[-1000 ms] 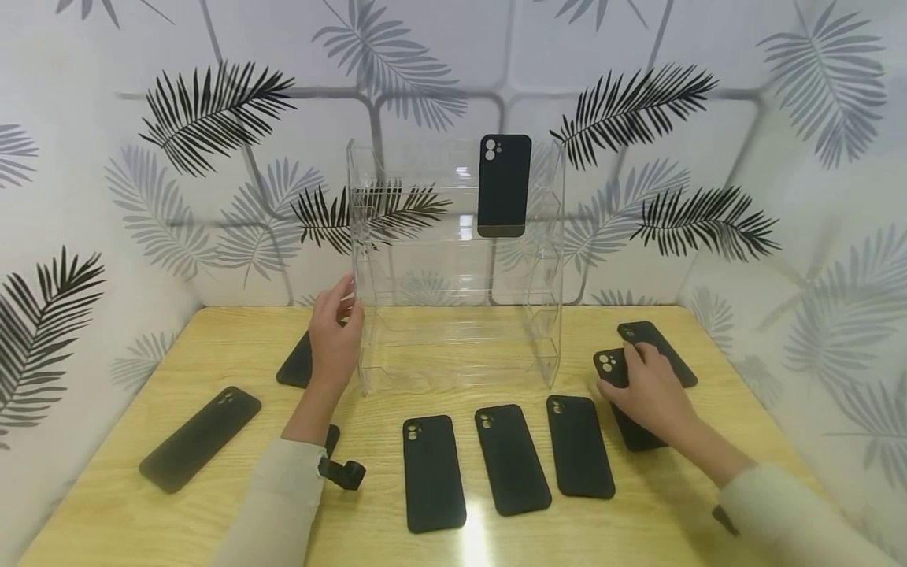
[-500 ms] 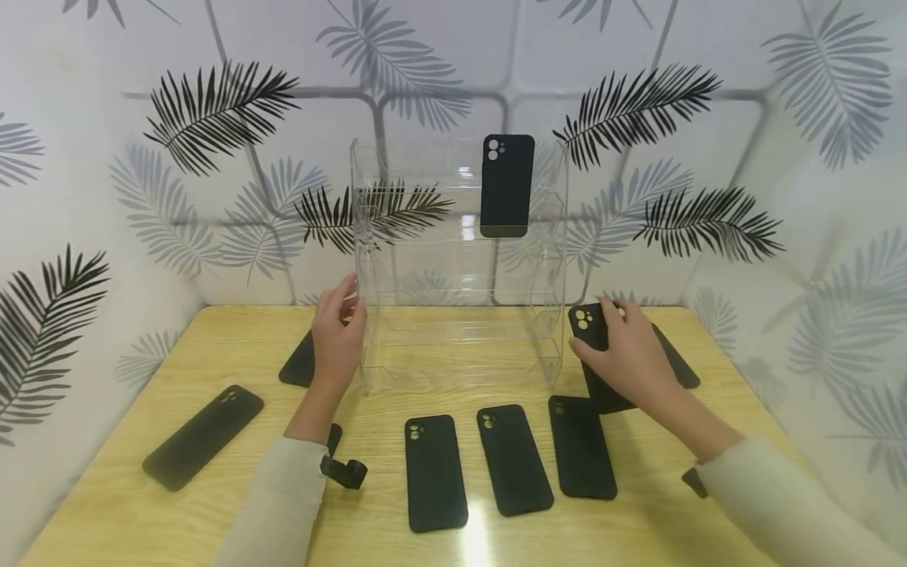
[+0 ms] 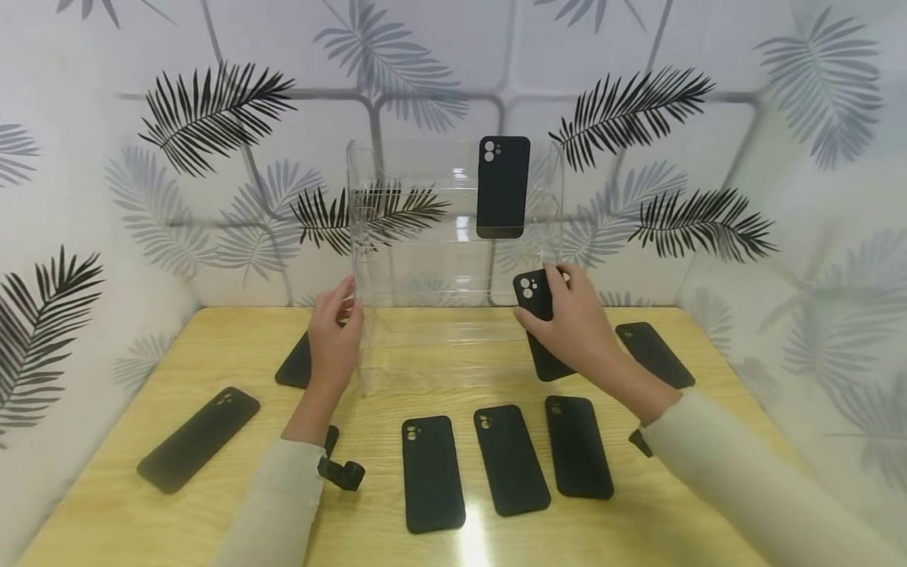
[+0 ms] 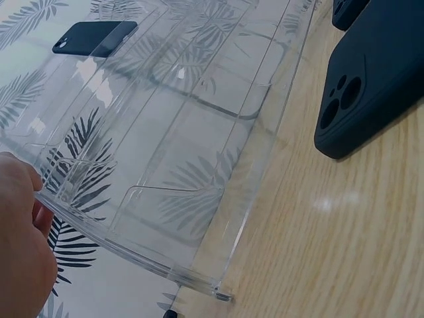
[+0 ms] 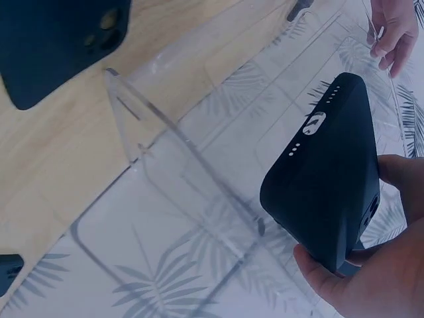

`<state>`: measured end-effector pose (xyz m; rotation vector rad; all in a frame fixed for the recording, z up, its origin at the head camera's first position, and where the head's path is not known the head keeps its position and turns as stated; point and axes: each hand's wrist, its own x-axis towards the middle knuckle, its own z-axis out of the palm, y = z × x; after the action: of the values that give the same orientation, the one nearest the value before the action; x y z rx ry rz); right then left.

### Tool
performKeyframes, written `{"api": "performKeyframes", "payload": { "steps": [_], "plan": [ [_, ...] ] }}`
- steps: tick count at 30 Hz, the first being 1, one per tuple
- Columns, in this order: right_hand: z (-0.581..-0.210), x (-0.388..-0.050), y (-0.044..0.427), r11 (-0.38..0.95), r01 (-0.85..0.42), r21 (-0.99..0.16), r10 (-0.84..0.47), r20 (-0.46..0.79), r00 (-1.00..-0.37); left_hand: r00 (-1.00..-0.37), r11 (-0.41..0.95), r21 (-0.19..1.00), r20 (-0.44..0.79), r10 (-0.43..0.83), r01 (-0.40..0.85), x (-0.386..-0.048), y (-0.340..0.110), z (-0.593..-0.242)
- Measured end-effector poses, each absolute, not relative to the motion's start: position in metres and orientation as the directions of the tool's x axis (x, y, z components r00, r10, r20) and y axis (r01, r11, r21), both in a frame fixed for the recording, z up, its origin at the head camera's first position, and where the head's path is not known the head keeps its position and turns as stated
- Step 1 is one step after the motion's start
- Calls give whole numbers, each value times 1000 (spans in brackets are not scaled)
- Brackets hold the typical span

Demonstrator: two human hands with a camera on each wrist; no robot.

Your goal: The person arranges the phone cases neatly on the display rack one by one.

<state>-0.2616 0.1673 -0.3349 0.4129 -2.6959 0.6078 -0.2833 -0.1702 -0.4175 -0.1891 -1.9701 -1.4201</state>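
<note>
A clear tiered display rack [image 3: 453,344] stands upright on the table. At its left side my left hand [image 3: 335,327] grips the panel's edge between thumb and fingers; the right wrist view shows this left hand [image 5: 395,30] there too. My right hand [image 3: 577,319] holds a black phone case [image 3: 542,346] by its upper part, tilted, in front of the rack's right side. The right wrist view shows the port end of this phone case [image 5: 324,165], with fingers [image 5: 318,271] on its edge. Another black phone case [image 3: 503,187] stands upright in the rack's upper right.
Three black phone cases, a left one [image 3: 434,472], a middle one [image 3: 512,461] and a right one [image 3: 579,447], lie in front of the rack. One more case [image 3: 655,354] lies at right, others [image 3: 200,439] at left. A leaf-patterned wall [image 3: 453,47] rises behind.
My right hand has lifted a phone case off the right of the table and carried it left and up to the rack. My left hand has stayed at the rack's left edge.
</note>
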Motion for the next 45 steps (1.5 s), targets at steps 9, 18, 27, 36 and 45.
{"api": "performKeyframes", "payload": {
  "steps": [9, 18, 27, 36, 45],
  "plan": [
    [-316, -276, 133, 842, -417, -343, -236, 460, -856, -741, 350, 784, 610, -280, 513, -286, -168, -419],
    [-298, -291, 98, 873, -411, -264, -249, 483, -840, -755, 335, 797, 593, -280, 502, -286, -171, -419],
    [-277, -308, 71, 863, -437, -253, -250, 539, -804, -725, 373, 762, 635, -266, 530, -286, -172, -419],
    [-253, -328, 50, 847, -425, -318, -197, 554, -809, -728, 358, 767, 631, -269, 532, -286, -175, -421],
    [-236, -353, 34, 850, -366, -379, -91, 578, -811, -734, 365, 773, 622, -273, 519, -286, -174, -421]
  ]
}}
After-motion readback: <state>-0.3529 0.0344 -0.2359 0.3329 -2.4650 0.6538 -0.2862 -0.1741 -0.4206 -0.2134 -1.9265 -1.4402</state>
